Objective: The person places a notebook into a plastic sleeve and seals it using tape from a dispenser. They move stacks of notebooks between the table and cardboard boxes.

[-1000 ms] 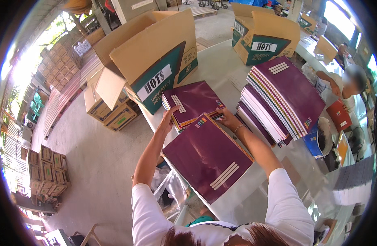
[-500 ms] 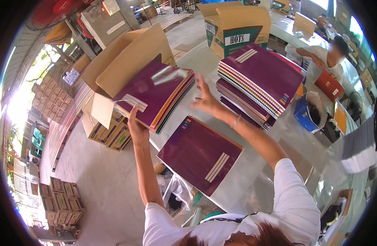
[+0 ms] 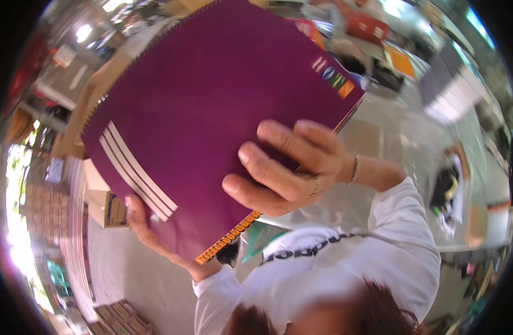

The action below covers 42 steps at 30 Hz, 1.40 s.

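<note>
A stack of purple-covered spiral notebooks (image 3: 200, 95) is held up close to me, tilted, and covers much of the view. Dark wire coils run along its upper left edge, and orange coils show at the lower edge. My left hand (image 3: 145, 226) grips the lower left side, thumb on the cover beside three white label bars; its other fingers are hidden beneath. Across the lower right of the cover lie the bent fingers of my right hand (image 3: 295, 164), with its thumb out of sight.
A tall stack of grey-and-white sheets (image 3: 452, 92) stands on the table (image 3: 404, 131) at right. Behind it are a red folder (image 3: 368, 28) and a yellow-orange sheet (image 3: 400, 60). Cardboard boxes (image 3: 107, 207) stand at left, with piled cartons (image 3: 47, 209) farther off.
Both hands now hold notebooks raised close to me; earlier my left hand held a stack by the open carton and my right was open in the air. The view has shifted.
</note>
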### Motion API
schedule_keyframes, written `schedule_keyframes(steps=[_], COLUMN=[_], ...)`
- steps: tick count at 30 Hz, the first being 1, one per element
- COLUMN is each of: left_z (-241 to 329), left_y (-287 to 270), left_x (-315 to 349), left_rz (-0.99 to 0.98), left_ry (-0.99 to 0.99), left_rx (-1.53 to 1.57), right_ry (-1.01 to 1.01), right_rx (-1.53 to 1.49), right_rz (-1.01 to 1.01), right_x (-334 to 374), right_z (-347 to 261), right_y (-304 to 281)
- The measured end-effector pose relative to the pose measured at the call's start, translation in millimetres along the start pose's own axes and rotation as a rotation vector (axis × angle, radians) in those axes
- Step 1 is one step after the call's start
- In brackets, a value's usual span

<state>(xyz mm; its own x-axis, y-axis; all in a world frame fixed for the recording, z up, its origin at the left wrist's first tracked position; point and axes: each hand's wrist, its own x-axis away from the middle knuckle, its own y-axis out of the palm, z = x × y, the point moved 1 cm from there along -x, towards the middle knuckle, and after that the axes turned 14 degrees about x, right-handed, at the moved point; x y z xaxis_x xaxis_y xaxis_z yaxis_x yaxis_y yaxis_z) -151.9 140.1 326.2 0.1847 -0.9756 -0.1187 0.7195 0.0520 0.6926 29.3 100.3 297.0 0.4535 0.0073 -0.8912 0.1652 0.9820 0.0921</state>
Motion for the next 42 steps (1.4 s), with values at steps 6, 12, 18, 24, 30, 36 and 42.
schedule_keyframes(steps=[6, 12, 18, 24, 30, 36, 42], left_z=[-74.9, -248.1, -299.9, -313.0, -309.4, -303.7, -306.6], left_y=[4.4, -14.2, 4.3, -26.1, -37.2, -61.5, -86.8], left_x=[44.5, 91.4, 176.7, 212.0, 234.3, 233.1, 234.2], left_rz=[-0.507, -1.025, -0.873, -1.224, -1.198, -1.280, -1.383], left_ry=[-0.306, -0.745, -0.825, -0.832, -0.930, -0.853, -0.775], left_rx=[0.163, 0.294, 0.022, -0.279, -0.326, -0.393, -0.486], right_ry=[0.264, 1.260, 1.729, 1.994, 2.202, 1.854, 1.594], right_rx=[-0.082, -0.326, -0.474, -0.523, -0.387, -0.468, -0.550], right_rz=[-0.181, -0.671, -0.656, -0.734, -0.794, -1.220, -1.066], right_x=[-10.7, 58.1, 192.0, 286.3, 341.1, 371.1, 330.7], right_z=[129.2, 133.2, 141.2, 97.5, 75.0, 74.1, 90.8], right_y=[-117.8, -260.4, -304.1, -365.2, -377.6, -418.6, -408.1])
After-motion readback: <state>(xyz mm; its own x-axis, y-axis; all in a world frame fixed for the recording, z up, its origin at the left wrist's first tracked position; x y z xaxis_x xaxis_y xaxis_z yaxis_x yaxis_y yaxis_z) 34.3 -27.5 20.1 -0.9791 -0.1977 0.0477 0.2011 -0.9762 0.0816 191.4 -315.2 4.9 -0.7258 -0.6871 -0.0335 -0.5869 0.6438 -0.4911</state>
